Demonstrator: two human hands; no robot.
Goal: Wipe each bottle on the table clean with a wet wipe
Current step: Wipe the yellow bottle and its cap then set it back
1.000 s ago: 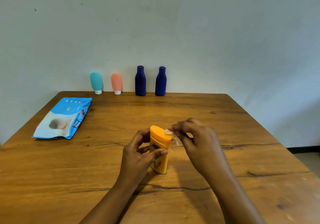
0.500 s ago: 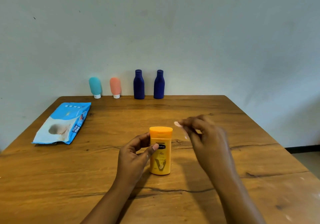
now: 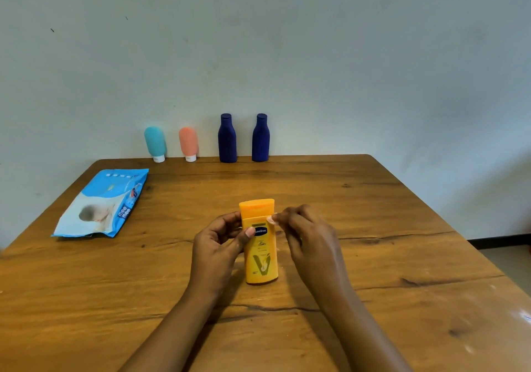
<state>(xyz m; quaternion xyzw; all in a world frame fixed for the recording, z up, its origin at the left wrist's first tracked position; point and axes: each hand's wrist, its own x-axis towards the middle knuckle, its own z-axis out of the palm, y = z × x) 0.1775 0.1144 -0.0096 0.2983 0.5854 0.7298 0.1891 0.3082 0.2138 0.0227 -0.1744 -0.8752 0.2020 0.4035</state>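
Now, yellow bottle (image 3: pixel 261 256) upright, cap (image 3: pixel 256 207) skyward, within curled left fingers (image 3: pixel 227 222); right fingers (image 3: pixel 283 218) bunched at its shoulder, hold unclear.

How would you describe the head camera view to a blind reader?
A left hand holds a yellow lotion bottle upright on a wooden table while the right hand touches it below the cap. Four bottles and a wipes pack sit behind.

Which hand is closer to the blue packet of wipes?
The left hand. It grips the yellow plastic bottle, on the side toward the blue wipes packet; the right hand is on the bottle's far side.
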